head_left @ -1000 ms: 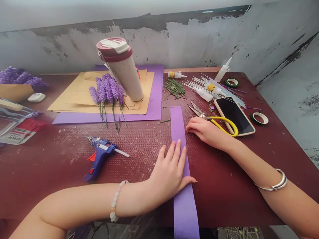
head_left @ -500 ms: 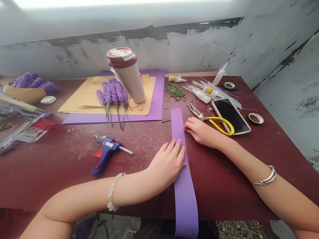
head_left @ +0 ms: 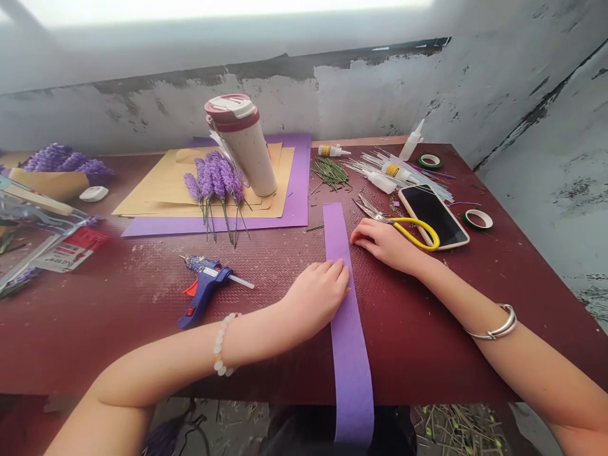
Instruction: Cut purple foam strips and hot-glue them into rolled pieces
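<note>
A long strip of purple paper (head_left: 349, 342) lies lengthwise on the dark red table, its near end hanging over the front edge. My left hand (head_left: 319, 292) is curled over the strip's middle, fingers bent and pressed together on it; the thumb is hidden. Just right of the strip, my right hand (head_left: 384, 244) rests on the table with fingers loosely bent and a gap at the thumb, holding nothing. Yellow-handled scissors (head_left: 413, 228) lie beyond that hand, beside a phone (head_left: 434, 215). A blue glue gun (head_left: 204, 294) with a glue stick lies left of my left hand.
Lavender stems (head_left: 216, 177) lie on tan paper (head_left: 161, 180) over a purple sheet (head_left: 299, 177), beside a tumbler (head_left: 256, 158). Wire sticks, glue bottles (head_left: 381, 182), green stems (head_left: 330, 173) and tape rolls (head_left: 479, 220) lie at the right. A plastic bag (head_left: 42, 215) is at the left.
My left hand has gone from lying flat on the strip to curled fingers, and sits slightly further up. The right hand stays nearly in place; the view has shifted slightly.
</note>
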Available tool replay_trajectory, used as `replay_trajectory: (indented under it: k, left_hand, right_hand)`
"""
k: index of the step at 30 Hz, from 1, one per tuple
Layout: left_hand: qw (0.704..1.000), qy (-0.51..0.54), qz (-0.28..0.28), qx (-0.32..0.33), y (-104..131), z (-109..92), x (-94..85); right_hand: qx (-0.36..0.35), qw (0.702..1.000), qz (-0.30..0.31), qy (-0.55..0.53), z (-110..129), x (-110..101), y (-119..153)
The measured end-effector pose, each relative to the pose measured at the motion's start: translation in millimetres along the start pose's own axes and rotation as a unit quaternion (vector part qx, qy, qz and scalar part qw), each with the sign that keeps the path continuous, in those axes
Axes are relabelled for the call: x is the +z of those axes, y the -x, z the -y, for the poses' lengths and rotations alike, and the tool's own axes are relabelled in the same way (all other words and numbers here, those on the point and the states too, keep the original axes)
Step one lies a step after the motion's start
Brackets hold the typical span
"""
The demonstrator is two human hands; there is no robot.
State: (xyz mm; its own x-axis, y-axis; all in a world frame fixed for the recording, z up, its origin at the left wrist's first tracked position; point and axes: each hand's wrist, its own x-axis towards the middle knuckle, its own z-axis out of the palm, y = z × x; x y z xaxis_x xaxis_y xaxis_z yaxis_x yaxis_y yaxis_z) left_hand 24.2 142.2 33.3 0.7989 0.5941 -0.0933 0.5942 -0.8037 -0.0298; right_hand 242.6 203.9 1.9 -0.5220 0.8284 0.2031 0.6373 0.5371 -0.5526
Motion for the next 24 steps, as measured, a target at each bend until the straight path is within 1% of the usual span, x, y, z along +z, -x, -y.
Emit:
replay_trajectory:
  k: [10,14,17,24]
  left_hand:
    - [0.993,-0.052,-0.1,0.028,7.2,1.6,22.6]
    - [0.983,-0.097,-0.153,0.039,9.0,0.3,32.5]
    - [0.974,-0.121,-0.188,0.042,10.5,-0.5,36.7]
    - [0.977,-0.124,-0.171,0.041,12.4,-1.8,36.5]
  right_hand:
    - [-0.038,0.999,0.031,-0.008,-3.7,1.2,-5.0]
    - [-0.041,0.998,0.04,-0.008,-4.9,2.0,-7.4]
    - [-0.041,0.998,0.048,-0.006,-4.2,2.8,-9.4]
    - [-0.031,0.998,0.05,-0.009,-1.0,-3.4,-2.0]
